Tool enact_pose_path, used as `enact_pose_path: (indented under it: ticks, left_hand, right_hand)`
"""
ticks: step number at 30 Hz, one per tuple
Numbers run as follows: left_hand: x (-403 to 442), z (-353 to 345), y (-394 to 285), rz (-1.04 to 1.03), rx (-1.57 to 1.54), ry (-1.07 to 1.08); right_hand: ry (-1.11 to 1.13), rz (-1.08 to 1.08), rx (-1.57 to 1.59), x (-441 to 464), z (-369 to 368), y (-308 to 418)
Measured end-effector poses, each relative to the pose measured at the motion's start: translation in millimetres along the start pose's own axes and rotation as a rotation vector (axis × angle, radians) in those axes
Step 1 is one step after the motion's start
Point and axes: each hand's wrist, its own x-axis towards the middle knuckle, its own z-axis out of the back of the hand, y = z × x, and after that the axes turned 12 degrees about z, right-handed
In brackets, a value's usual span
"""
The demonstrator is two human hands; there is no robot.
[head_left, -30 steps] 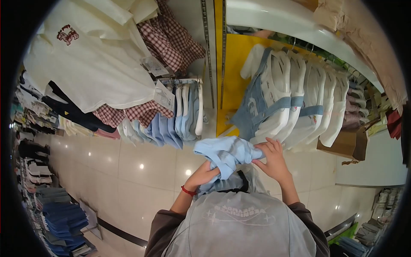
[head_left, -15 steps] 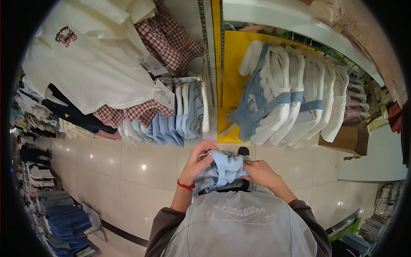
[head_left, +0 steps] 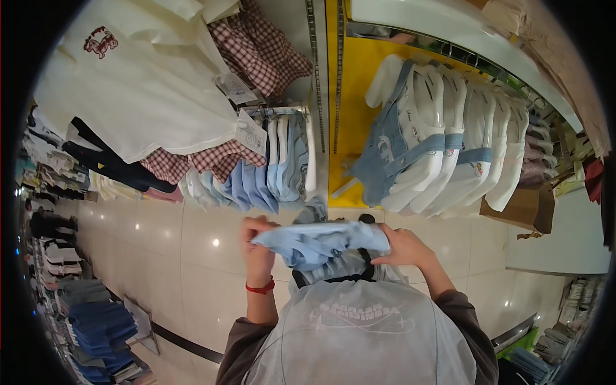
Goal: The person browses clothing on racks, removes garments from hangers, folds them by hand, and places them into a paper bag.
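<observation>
A light blue garment is stretched sideways between my two hands, in front of my chest; its exact kind is hard to make out. My left hand, with a red band on the wrist, grips its left end and is slightly blurred. At the other end, my right hand pinches the cloth between thumb and fingers. Greyish-blue fabric shows below and behind the garment, close to my body. Just beyond my hands hang blue shirts on a rail.
A white shirt with checked cloth hangs large at upper left. To the right, white-and-denim outfits hang against a yellow panel. A cardboard box sits at right. Folded jeans are stacked at lower left, above a tiled floor.
My hands have moved apart, the left one farther to the left. The garment, bunched up before, is now drawn out wide between them. The view has shifted slightly.
</observation>
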Motion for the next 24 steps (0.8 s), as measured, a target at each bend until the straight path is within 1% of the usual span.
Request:
enact_pose_path:
  ticks: [3, 4, 6, 7, 10, 12, 13, 15, 16, 18, 20, 22, 23, 24]
  left_hand:
    - [2, 12, -16, -0.170, -0.111, -0.156]
    - [0, 18, -18, -0.157, -0.122, -0.159]
    - [-4, 27, -20, -0.128, -0.143, -0.166]
    - [-5, 29, -20, -0.116, -0.116, -0.239]
    - [-8, 43, -13, -0.075, -0.016, -0.458]
    - [-7, 64, -3, -0.039, 0.068, -0.591]
    - [-8, 75, 3, -0.031, 0.024, -0.644]
    - [-17, 98, 13, -0.013, -0.068, -0.747]
    - [-21, 105, 14, -0.035, -0.069, -0.758]
    - [-28, 120, 13, -0.081, -0.075, -0.783]
    - [-34, 132, 2, -0.116, -0.079, -0.876]
    - [-38, 144, -11, -0.182, -0.058, -0.985]
    - [-41, 147, -18, -0.207, -0.053, -0.981]
    - [-44, 147, -26, -0.232, -0.048, -0.976]
  right_hand:
    - [-0.026, -0.043, 0.060, 1, -10, -27]
    - [-0.024, -0.065, 0.085, 1, -12, -34]
    - [-0.012, -0.035, 0.105, 3, -15, -42]
    - [-0.006, -0.020, 0.116, 4, -15, -44]
    - [0.007, 0.035, -0.009, 1, -9, -39]
    - [-0.153, 0.051, 0.062, -3, -2, -31]
    - [-0.234, 0.056, 0.097, -5, 2, -28]
    - [-0.301, 0.006, 0.162, -9, 11, -28]
    - [-0.336, -0.020, 0.194, -11, 16, -29]
    - [-0.302, -0.021, 0.211, -16, 26, -29]
    - [-0.288, -0.027, 0.210, -20, 39, -24]
    - [-0.228, -0.141, 0.218, -27, 49, -26]
    - [-0.197, -0.197, 0.222, -30, 52, -26]
    - [-0.222, -0.147, 0.303, -31, 53, -23]
